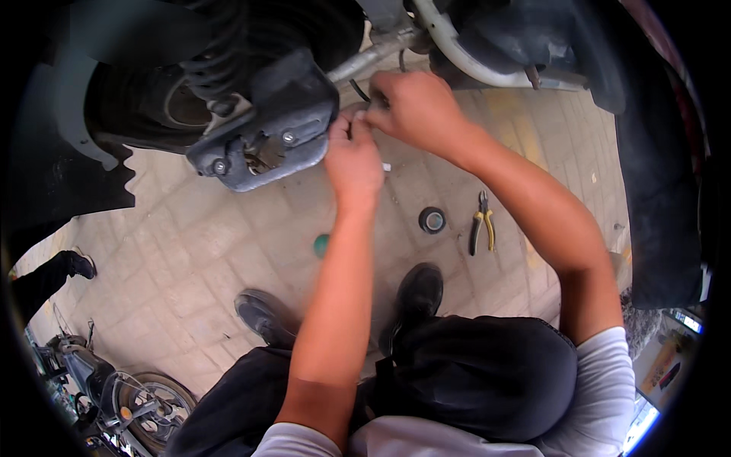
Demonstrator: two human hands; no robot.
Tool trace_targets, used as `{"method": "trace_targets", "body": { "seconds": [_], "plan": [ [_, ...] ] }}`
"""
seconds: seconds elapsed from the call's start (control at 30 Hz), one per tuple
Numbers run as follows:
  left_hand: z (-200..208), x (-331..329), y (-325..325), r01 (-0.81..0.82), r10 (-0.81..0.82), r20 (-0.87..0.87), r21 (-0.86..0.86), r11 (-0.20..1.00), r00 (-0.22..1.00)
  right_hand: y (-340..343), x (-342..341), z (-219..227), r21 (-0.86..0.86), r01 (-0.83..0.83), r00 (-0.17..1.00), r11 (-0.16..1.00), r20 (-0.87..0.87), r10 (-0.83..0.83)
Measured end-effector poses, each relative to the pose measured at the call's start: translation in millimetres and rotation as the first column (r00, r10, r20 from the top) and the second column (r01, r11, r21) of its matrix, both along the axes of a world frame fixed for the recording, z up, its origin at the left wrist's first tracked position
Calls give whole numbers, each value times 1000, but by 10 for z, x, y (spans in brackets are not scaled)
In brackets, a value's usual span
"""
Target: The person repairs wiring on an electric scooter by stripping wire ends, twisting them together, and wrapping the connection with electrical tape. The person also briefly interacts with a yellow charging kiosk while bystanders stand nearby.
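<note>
My left hand (354, 164) is closed in a pinch beside the dark metal bracket of a motorcycle. Its fingertips almost meet those of my right hand (422, 110), which is curled shut just below the silver frame tube (373, 61). A thin black cable (359, 91) runs down from the tube into the fingers of my right hand. What my left fingertips pinch is too small and covered to make out. Next to my left wrist shows a small white piece (387, 167). The bracket (266, 164) carries two bolts and has an open gap in it.
On the paved floor lie a roll of black tape (432, 221), cutting pliers (482, 223) with yellow and black handles, and a green round object (321, 244) partly behind my left forearm. Another motorcycle (137, 404) stands lower left, and a person's leg (49, 278) shows at left.
</note>
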State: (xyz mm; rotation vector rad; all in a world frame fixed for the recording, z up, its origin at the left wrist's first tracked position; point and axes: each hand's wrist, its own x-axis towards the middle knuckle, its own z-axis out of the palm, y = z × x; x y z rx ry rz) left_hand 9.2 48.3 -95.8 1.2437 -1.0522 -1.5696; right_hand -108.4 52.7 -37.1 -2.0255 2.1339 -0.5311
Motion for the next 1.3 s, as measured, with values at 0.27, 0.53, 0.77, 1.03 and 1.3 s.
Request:
{"method": "trace_targets", "body": {
  "seconds": [0.27, 0.53, 0.77, 1.03, 1.3],
  "plan": [
    [-96, -80, 84, -58, 56, -148, -10, 998, 987, -274, 95, 343, 658, 207, 590, 724, 506, -629],
    [-61, -95, 50, -2, 22, -281, 70, 998, 959, -109, 88, 187, 635, 210, 353, 743, 660, -664],
    [-122, -114, 54, -6, 63, -398, 143, 990, 915, 47, -114, 109, 195, -17, 769, 981, 629, -112],
    [-68, -97, 69, 2, 70, -483, 146, 989, 873, 140, -237, -2, -207, -228, 969, 952, 51, 243],
    [-52, -82, 62, 19, 41, -494, 117, 993, 868, 48, -259, -4, -163, -317, 946, 934, 16, 324]
  ]
}}
